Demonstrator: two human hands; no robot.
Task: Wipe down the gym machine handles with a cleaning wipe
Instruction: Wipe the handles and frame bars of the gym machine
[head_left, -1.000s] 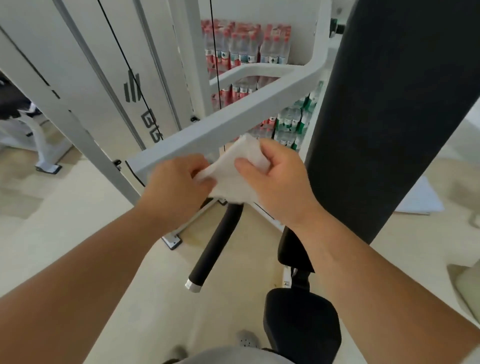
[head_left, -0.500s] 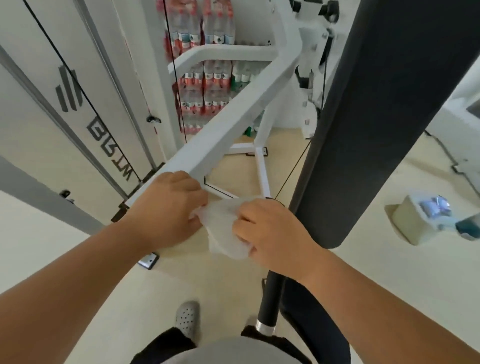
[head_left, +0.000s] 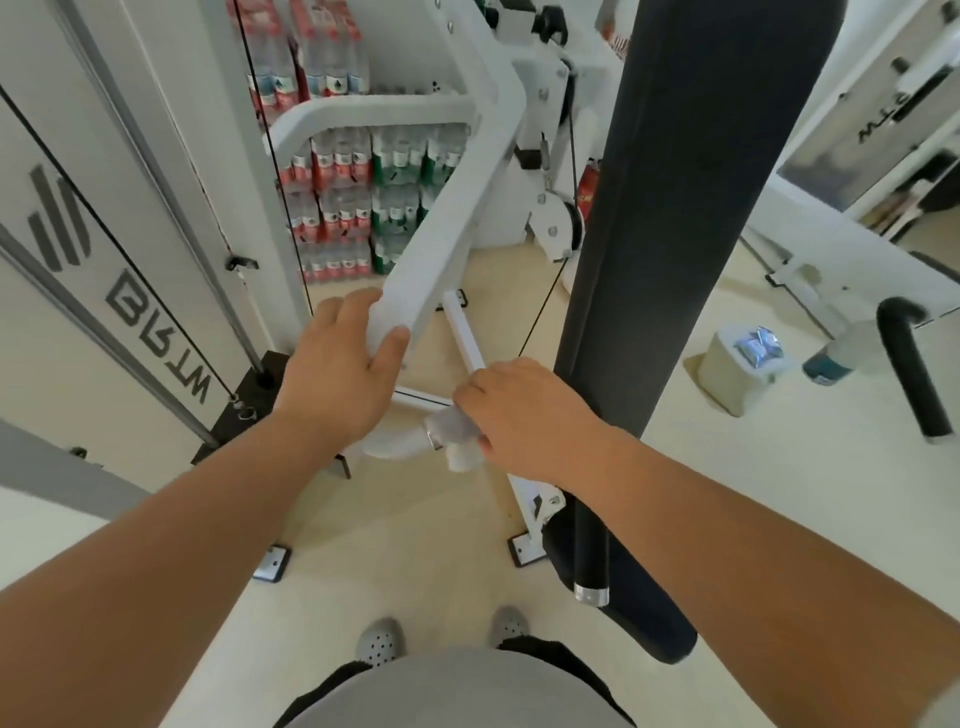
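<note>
My right hand (head_left: 524, 415) is closed around the crumpled wipe (head_left: 457, 436), pressed at the handle's chrome collar (head_left: 432, 439), while my left hand (head_left: 337, 364) grips the white arm (head_left: 441, 249) just up-left; the black handle (head_left: 592, 545) runs down-right from my right hand.

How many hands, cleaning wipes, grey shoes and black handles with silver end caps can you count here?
Hands: 2, left hand gripping the white frame arm, right hand
Cleaning wipe: 1
Grey shoes: 2
Black handles: 2
Total: 7
</note>
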